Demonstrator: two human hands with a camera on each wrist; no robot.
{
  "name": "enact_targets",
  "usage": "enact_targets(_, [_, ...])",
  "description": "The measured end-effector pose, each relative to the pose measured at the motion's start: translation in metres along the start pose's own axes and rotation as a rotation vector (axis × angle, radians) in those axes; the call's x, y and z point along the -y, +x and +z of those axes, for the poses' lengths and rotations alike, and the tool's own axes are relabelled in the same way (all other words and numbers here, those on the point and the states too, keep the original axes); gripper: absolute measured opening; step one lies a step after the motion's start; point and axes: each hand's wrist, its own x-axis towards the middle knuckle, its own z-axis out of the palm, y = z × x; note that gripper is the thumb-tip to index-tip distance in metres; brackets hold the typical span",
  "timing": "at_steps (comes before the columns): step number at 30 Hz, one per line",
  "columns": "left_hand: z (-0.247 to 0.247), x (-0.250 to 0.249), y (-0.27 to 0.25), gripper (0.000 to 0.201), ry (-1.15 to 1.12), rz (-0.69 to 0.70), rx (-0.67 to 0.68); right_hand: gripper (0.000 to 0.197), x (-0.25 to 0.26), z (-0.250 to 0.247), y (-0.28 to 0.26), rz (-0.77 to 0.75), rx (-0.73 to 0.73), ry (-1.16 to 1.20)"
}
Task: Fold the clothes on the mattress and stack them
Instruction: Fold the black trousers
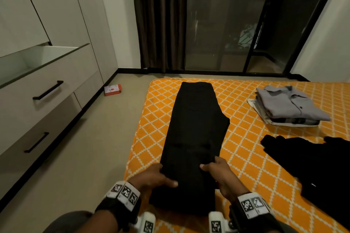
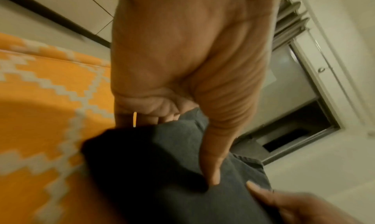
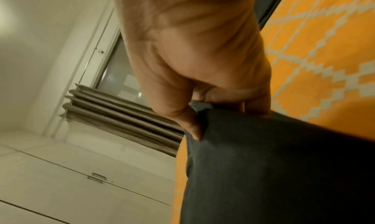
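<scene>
Black trousers (image 1: pixel 193 130) lie lengthwise on the orange patterned mattress (image 1: pixel 246 147), folded leg on leg, waistband at the far end. My left hand (image 1: pixel 161 176) grips their near left edge, thumb on top and fingers curled under the cloth (image 2: pixel 182 163). My right hand (image 1: pixel 216 168) pinches the near right edge of the trousers (image 3: pixel 263 163), thumb pressed on the cloth. A stack of folded clothes (image 1: pixel 289 106) with a grey shirt on top sits at the far right. Another black garment (image 1: pixel 312 159) lies unfolded at the right.
The mattress lies on the floor, its left edge (image 1: pixel 136 138) close to my left hand. A wardrobe with drawers (image 1: pixel 43 91) lines the left wall. A small red and white box (image 1: pixel 112 90) lies on the floor. Dark curtain and glass door (image 1: pixel 208 24) stand behind.
</scene>
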Motion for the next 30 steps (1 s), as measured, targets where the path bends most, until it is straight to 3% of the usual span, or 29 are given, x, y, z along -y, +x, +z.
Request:
enact_targets(2, [-0.001,0.013,0.012,0.04,0.154,-0.079,0.012,0.03,-0.02,-0.001,0.021,0.058,-0.06,-0.037])
enact_targets(5, [-0.013,0.021,0.025,0.053,0.327,-0.163,0.069,0.042,-0.042,-0.003,0.041,0.116,-0.022,-0.217])
enact_targets(6, [-0.014,0.02,0.027,0.043,0.377,-0.157,0.105,0.04,-0.044,-0.004,0.045,0.095,-0.012,-0.273])
enact_targets(8, [-0.014,0.016,0.025,0.028,0.436,-0.143,0.118,0.031,-0.04,-0.001,0.047,-0.074,-0.046,-0.278])
enact_targets(10, [-0.015,0.017,0.03,0.029,0.468,-0.093,0.055,0.023,-0.033,0.003,0.048,-0.309,-0.097,-0.218])
enact_targets(11, [-0.016,0.021,0.032,0.026,0.486,-0.068,0.021,0.018,-0.03,0.006,0.05,-0.364,-0.116,-0.202])
enact_targets(13, [-0.02,0.028,0.034,0.024,0.521,-0.086,-0.034,0.01,-0.029,0.007,0.052,-0.305,-0.162,-0.28])
enact_targets(15, [-0.021,0.036,0.038,0.036,0.55,-0.146,-0.063,0.023,-0.037,0.004,0.057,-0.12,-0.233,-0.463])
enact_targets(17, [-0.021,0.039,0.038,0.041,0.563,-0.164,-0.054,0.029,-0.039,0.002,0.058,-0.029,-0.251,-0.55])
enact_targets(25, [-0.02,0.034,0.029,0.06,0.661,-0.165,-0.042,0.034,-0.025,0.002,0.043,-0.027,-0.273,-0.81])
enact_targets(27, [-0.013,0.024,0.019,0.08,0.834,-0.09,-0.168,0.047,-0.017,0.007,0.033,-0.147,-0.347,-1.019])
enact_targets(28, [-0.008,0.018,0.015,0.095,0.946,-0.015,-0.254,0.057,-0.014,0.014,0.029,-0.282,-0.368,-1.097])
enact_targets(30, [0.003,0.009,0.018,0.13,1.108,0.196,-0.324,0.079,-0.01,0.032,0.025,-0.547,-0.228,-1.138])
